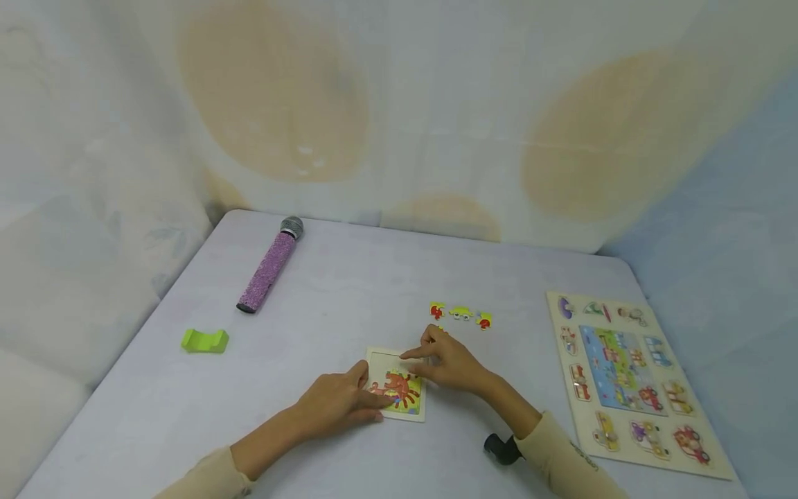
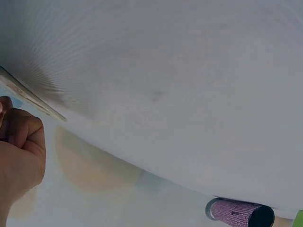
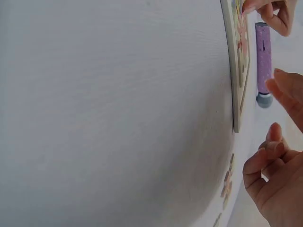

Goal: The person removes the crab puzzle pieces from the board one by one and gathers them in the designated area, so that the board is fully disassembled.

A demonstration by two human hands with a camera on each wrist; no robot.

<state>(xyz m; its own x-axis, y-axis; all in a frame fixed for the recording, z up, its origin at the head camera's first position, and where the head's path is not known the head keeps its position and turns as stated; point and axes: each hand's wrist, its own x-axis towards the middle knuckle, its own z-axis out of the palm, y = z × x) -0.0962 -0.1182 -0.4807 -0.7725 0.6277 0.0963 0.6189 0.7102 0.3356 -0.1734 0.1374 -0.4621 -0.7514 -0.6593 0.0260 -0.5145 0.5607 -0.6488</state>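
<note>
A small square jigsaw puzzle in a pale frame [image 1: 379,353] lies on the table, its lower part filled with a red crab-like picture [image 1: 399,381]. My left hand [image 1: 333,405] rests at its left side, the index finger pressing on the picture and the thumb by the frame's edge. Over the upper right of the frame is my right hand [image 1: 451,360], index finger extended and other fingers bent. In the right wrist view nothing shows between its thumb and fingers. Loose puzzle pieces [image 1: 460,313], yellow and red, lie just beyond the right hand, one partly hidden by it.
A purple glittery microphone [image 1: 269,272] lies at the back left, with a green plastic block [image 1: 205,341] nearer. To the right is a large wooden vehicle puzzle board [image 1: 564,346]. A black object [image 1: 501,449] shows beside the right sleeve. Fabric walls [image 1: 424,118] surround the table.
</note>
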